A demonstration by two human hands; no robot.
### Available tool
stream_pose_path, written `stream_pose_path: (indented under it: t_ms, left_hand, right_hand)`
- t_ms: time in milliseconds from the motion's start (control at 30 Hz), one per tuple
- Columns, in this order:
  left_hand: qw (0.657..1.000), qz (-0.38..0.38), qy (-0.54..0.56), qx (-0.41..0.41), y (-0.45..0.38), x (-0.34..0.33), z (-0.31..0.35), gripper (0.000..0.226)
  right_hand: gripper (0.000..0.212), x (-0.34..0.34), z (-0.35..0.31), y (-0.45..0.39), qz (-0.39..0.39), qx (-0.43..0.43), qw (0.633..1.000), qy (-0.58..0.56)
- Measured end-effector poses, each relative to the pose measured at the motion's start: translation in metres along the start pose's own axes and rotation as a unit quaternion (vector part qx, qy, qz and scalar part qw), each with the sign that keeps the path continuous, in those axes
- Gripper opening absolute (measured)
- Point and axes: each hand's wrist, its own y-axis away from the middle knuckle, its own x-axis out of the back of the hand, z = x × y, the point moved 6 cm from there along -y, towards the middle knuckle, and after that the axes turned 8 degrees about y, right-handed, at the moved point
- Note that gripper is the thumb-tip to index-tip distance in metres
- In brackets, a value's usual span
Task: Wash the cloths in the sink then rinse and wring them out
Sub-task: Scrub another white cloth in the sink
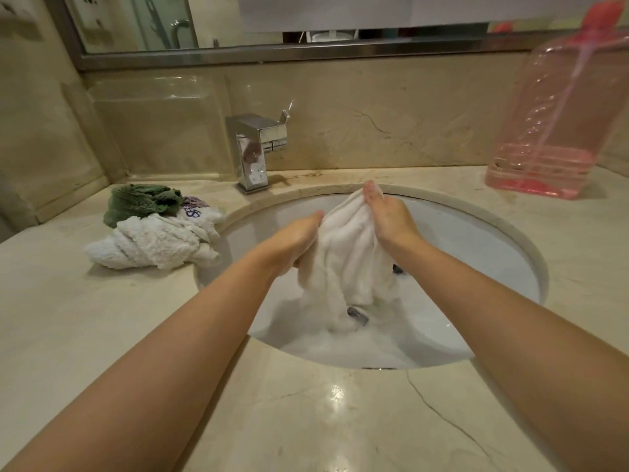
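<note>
White cloth (343, 253) between both hands (over sink (469, 219)), wrung cloths (153, 229) left

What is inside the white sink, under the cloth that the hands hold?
In the white sink, foamy water and a dark metal piece show below the white terry cloth. The cloth and foam cover the drain.

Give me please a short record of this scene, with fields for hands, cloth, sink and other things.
hands: left hand and right hand both grip the white cloth
cloth: held up over the sink, lower end in foamy water
counter left: pile of cloths, green and white
faucet: no water seen running
counter right: pink bottle
</note>
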Motion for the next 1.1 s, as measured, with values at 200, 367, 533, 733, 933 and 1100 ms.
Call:
stream_pose_path:
  t_ms: [200, 367, 533, 733, 933, 1100]
  left_hand:
    - [0.988, 0.094, 0.116, -0.051, 0.000, 0.011, 0.011, 0.024]
    - [0.975, 0.097, 0.198, -0.027, 0.004, 0.005, 0.007, 0.025]
    - [0.958, 0.048, 0.283, 0.001, 0.015, -0.014, 0.003, 0.038]
    - [0.937, 0.093, 0.337, 0.002, 0.011, -0.004, -0.003, 0.041]
    - [0.938, 0.074, 0.339, 0.013, 0.009, -0.001, -0.006, 0.038]
    - [0.933, 0.025, 0.354, 0.054, 0.019, -0.012, -0.002, 0.035]
  right_hand:
    - [0.023, 0.014, -0.013, 0.006, 0.126, 0.052, 0.983, -0.124]
    - [0.042, -0.006, -0.050, 0.044, 0.144, 0.177, 0.968, -0.109]
    - [0.043, -0.015, -0.047, 0.034, 0.160, 0.080, 0.982, 0.059]
    - [0.039, -0.038, -0.063, 0.060, 0.123, 0.211, 0.965, 0.098]
    - [0.046, -0.040, -0.067, 0.060, 0.123, 0.226, 0.962, 0.087]
    - [0.043, -0.035, -0.052, 0.031, 0.114, 0.163, 0.974, 0.105]
